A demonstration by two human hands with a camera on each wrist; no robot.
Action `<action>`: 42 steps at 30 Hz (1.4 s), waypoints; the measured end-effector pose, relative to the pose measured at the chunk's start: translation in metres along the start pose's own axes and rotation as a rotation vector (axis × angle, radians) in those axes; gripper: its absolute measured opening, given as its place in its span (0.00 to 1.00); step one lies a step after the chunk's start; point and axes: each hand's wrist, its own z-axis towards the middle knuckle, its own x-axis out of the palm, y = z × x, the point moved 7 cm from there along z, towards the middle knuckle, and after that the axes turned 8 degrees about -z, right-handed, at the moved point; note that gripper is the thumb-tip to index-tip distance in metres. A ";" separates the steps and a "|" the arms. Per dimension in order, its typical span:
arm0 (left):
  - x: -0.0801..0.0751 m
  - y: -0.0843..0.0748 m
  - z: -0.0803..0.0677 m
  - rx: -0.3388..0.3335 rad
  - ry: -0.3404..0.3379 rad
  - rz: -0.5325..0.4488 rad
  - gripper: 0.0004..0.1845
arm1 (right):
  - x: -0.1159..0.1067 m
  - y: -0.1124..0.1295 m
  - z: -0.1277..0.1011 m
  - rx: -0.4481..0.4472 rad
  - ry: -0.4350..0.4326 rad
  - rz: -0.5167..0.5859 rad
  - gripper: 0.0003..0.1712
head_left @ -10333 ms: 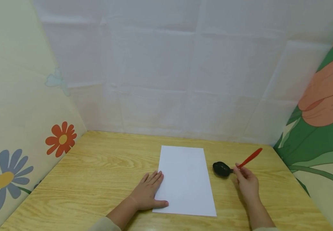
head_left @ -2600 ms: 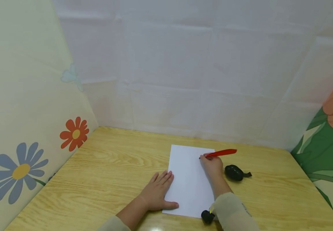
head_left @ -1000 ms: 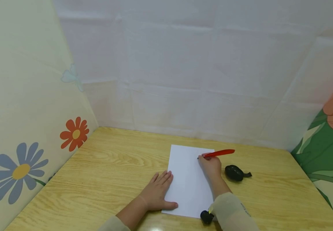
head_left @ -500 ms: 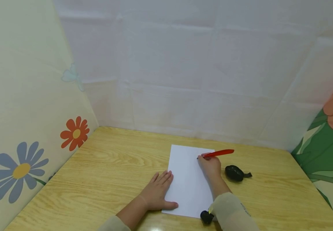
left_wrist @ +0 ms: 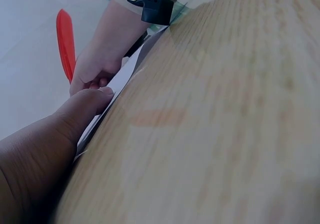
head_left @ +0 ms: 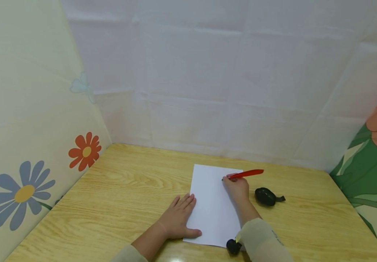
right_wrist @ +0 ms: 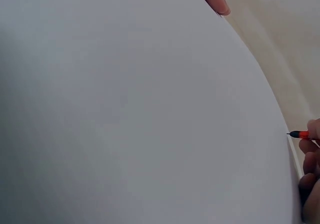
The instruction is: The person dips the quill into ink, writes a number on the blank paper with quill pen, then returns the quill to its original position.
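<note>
So from the head view, the left hand [head_left: 175,217] lies flat, fingers straight, pressing the left edge of a white sheet of paper [head_left: 212,207] on the light wooden worktop [head_left: 119,196]. The right hand [head_left: 237,189] pinches a slim red pen [head_left: 244,174], tip down near the sheet's far end. Only the right wrist view shows the fine dark tip [right_wrist: 290,133] right at the paper's edge. A small black rounded object [head_left: 266,196] sits just beside the right hand, and the sleeve [head_left: 261,240] covers the sheet's near right corner.
</note>
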 end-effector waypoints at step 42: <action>-0.002 -0.001 -0.001 -0.002 -0.009 -0.029 0.58 | 0.005 0.000 -0.001 0.023 0.048 -0.045 0.18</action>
